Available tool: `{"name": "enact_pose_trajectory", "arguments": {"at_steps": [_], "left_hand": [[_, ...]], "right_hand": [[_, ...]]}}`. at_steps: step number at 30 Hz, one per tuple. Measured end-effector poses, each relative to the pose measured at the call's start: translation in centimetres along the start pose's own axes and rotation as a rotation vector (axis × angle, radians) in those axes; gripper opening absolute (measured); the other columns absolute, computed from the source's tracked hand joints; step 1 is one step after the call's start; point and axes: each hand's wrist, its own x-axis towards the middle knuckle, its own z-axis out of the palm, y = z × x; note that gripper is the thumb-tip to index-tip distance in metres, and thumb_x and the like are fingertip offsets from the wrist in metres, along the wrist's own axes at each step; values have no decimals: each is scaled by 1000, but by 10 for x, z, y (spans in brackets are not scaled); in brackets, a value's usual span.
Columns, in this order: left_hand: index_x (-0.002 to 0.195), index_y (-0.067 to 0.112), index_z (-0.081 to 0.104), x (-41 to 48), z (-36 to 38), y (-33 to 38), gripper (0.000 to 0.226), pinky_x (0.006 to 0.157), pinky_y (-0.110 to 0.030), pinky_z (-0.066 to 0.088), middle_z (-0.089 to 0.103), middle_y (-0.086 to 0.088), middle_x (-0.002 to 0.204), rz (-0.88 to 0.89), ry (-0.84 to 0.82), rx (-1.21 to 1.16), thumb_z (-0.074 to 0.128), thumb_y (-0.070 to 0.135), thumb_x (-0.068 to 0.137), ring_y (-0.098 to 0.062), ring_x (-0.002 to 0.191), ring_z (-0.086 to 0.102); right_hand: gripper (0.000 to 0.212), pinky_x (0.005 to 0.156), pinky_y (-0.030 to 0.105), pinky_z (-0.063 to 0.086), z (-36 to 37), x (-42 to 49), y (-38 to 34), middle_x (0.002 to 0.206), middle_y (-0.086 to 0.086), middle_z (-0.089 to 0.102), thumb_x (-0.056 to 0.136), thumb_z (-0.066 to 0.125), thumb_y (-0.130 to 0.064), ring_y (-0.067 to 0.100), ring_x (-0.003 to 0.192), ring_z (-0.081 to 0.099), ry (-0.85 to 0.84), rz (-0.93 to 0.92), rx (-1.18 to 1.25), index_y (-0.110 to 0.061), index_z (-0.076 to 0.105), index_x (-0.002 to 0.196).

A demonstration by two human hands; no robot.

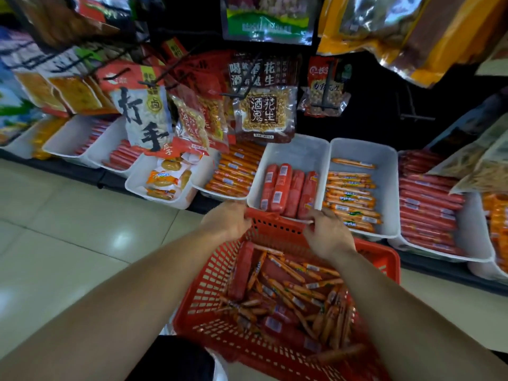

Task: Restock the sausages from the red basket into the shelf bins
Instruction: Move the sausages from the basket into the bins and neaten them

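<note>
A red plastic basket sits low in front of me, holding a jumble of thin orange sausages and thick red ones. My left hand and my right hand both grip the basket's far rim, which touches the front edge of a white bin holding several thick red sausages. To its right a white bin holds thin orange sausages. Left of it another bin holds orange sausages.
More white bins run along the low shelf: red sausages at far right and at left, snack packets in one. Peanut and seed bags hang on hooks above the bins. Pale tiled floor lies to the left.
</note>
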Motion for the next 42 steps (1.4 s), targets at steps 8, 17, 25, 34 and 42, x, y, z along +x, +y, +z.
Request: {"name": "enact_pose_trajectory", "arguments": {"at_steps": [8,17,25,34,42], "left_hand": [[108,10,67,-85,98,-22,36,90,-40,52,68,-20,111,-71,-124,-83,49,39,96,-37,107,64],[137,5,44,-62,169,-45,55,98,-44,47,56,-23,129,-172,-246,-88,55,37,93,-41,118,55],[150,7,23,-6,201,-51,76,104,-46,42,45,-24,142,-272,-214,-146,62,36,92,-42,126,49],[155,9,-12,11,222,-46,118,105,-50,43,22,-29,151,-252,-211,-23,79,30,82,-47,129,46],[149,6,23,3,206,-45,97,106,-43,43,52,-17,137,-286,-201,-231,75,46,77,-36,125,53]], "right_hand": [[38,100,42,47,41,-68,21,127,10,53,91,59,-31,35,117,57,-145,28,34,-18,61,127],[58,86,32,44,120,-96,48,131,14,63,90,52,-56,33,118,59,-602,49,-62,-16,58,131],[70,87,33,46,168,-94,63,134,9,60,81,72,-54,30,117,59,-748,-75,-118,-23,48,139],[84,94,40,49,190,-89,81,142,15,51,91,63,-53,31,120,56,-890,-47,-159,-17,17,152],[88,111,40,35,165,-91,86,160,15,19,91,58,-60,36,140,35,-772,-47,-157,-19,18,157]]}}
